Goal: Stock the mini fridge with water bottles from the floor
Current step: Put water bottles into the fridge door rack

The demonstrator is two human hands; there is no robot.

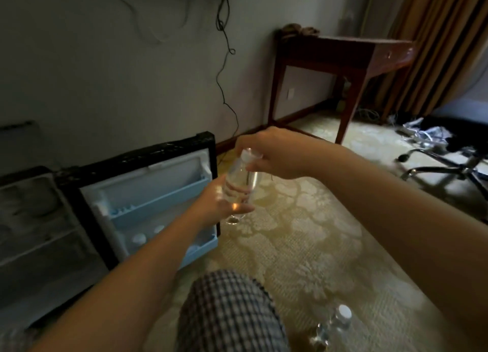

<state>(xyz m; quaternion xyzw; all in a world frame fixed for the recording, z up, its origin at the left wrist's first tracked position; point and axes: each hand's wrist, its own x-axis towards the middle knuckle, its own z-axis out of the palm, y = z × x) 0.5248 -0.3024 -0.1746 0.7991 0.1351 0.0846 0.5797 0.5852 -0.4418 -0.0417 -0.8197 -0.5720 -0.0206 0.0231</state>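
A clear water bottle (241, 185) with a white cap is held upright in the air in front of the open mini fridge (37, 219). My left hand (224, 206) grips its lower body. My right hand (266, 153) pinches the cap and neck from above. The fridge door (148, 193) stands open to the left, with light blue shelves. Two white bottle caps (148, 235) show in the lower door shelf, partly behind my left forearm. Another water bottle (335, 325) lies on the carpet at the bottom, right of my checked knee.
A dark wooden side table (343, 58) stands against the wall at the back right, beside brown curtains (435, 48). An office chair base (449, 167) and scattered clutter lie at the right. A black cable (224, 61) hangs down the wall. Patterned carpet (303, 233) covers the floor.
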